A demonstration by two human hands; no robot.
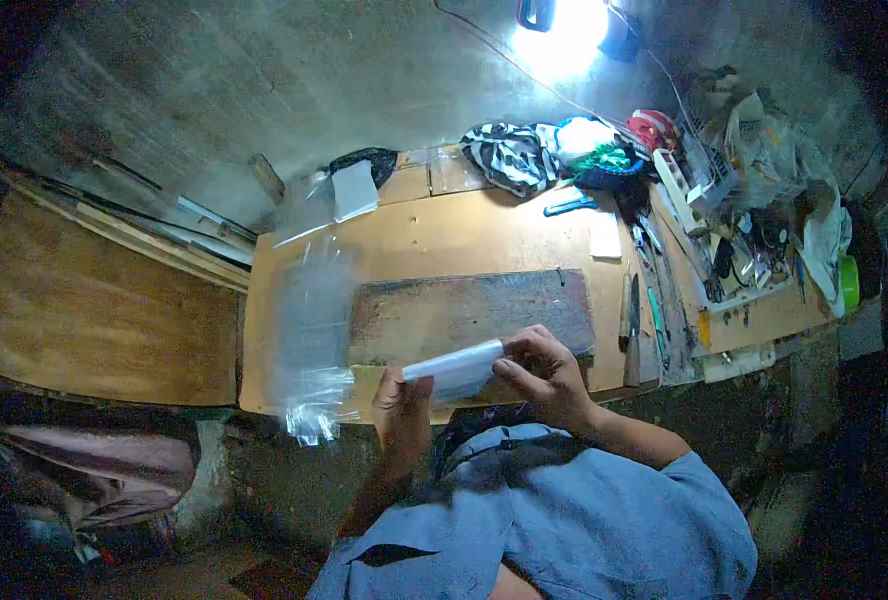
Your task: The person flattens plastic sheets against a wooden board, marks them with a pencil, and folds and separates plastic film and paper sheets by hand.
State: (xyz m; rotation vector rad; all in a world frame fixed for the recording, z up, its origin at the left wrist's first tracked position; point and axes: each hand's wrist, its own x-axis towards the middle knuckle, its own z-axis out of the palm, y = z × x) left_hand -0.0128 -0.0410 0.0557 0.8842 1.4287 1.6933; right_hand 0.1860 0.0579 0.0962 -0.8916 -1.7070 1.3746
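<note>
A whitish, translucent plastic sheet or bag (454, 366) with a folded upper edge is stretched between my two hands, above the near edge of a worn wooden board (464, 305). My left hand (402, 395) pinches its left end between thumb and fingers. At the other end, my right hand (544, 372) grips the plastic, thumb and fingers closed on it. Left of the board, a stack of clear plastic (314, 320) lies on the wooden table (404, 235), its crinkled end at the front edge.
Behind the board lie a black-and-white patterned cloth (514, 158), a blue-handled tool (570, 205) and a white pad (355, 190). Knives (632, 330) and a power strip (676, 190) are at the right, near a tray of small tools (754, 255). A bright lamp (564, 30) shines above.
</note>
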